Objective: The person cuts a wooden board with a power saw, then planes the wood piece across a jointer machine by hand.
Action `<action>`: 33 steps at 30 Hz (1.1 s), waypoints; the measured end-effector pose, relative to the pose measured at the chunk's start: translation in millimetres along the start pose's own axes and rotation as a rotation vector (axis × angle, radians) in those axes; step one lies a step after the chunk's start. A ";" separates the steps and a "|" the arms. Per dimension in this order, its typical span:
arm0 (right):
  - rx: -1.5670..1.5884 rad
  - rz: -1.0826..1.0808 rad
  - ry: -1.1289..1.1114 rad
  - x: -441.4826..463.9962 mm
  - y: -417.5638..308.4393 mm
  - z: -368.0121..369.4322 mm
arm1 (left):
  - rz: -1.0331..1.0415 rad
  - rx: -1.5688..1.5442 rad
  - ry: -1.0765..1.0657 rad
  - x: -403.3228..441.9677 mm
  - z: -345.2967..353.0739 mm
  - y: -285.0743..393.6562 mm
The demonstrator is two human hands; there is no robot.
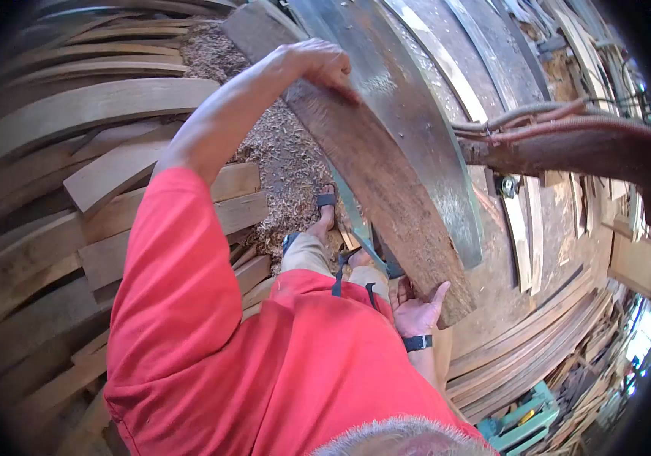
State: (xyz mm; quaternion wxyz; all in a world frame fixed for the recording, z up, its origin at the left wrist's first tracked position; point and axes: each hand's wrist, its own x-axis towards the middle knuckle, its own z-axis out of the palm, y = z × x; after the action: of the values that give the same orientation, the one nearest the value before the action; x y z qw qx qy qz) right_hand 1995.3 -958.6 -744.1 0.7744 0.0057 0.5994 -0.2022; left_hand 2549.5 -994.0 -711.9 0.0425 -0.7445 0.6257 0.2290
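A long, rough brown wooden board (386,159) lies slantwise in front of me, its near end close to my body. My left hand (325,67) is over its far part, the fingers closed around the edge. My right hand (420,310), palm up and with a dark band on the wrist, supports the near end. Its fingers go partly under the board and the thumb is beside it. Just beyond the board is the long, smooth metal bed (417,106) of a machine, green at its edge.
Stacked planks (97,102) fill the left side. Wood shavings (284,159) cover the floor around my feet. A dark beam with hoses (561,140) crosses at right. Long thin strips (530,334) lie at lower right, near a green machine part (527,422).
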 end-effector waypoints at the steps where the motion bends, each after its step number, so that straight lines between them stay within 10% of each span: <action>1: 0.015 0.000 0.015 -6.1 -4.4 -6.4 | -0.010 0.014 -0.064 17.9 -1.8 3.4; 5: -0.252 0.225 -0.126 -46.8 -22.4 -30.2 | 0.091 0.055 -0.025 63.5 -7.6 6.0; 12: -1.829 -1.400 0.148 -39.5 -75.0 -67.6 | 0.026 0.171 -0.160 81.9 -30.8 57.0; 13: -1.827 -1.395 0.136 -38.8 -76.3 -70.1 | 0.018 0.173 -0.166 83.1 -19.6 48.6; 15: -2.017 -1.351 0.088 -36.6 -82.6 -77.0 | 0.149 -0.097 0.737 83.3 15.4 21.5; 17: -2.036 -1.349 0.068 -31.3 -97.5 -81.4 | -0.079 -0.128 0.727 63.5 41.1 33.2; 19: -2.098 -1.294 0.078 -25.7 -109.0 -85.1 | -0.033 -0.271 1.258 40.5 86.1 41.2; 25: -2.189 -1.346 0.081 7.5 -123.0 -83.6 | -0.602 -1.166 1.088 -38.4 192.8 150.0; 33: -2.195 -1.253 -0.092 0.3 -163.0 -71.6 | -0.588 -0.983 1.001 -20.8 206.9 222.8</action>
State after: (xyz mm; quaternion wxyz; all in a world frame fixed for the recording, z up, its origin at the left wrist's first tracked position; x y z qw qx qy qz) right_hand 1877.0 -1090.4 -726.4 0.1635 -0.9293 0.3238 0.0692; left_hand 2275.7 -950.2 -838.4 -0.5237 -0.8288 0.1724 0.0953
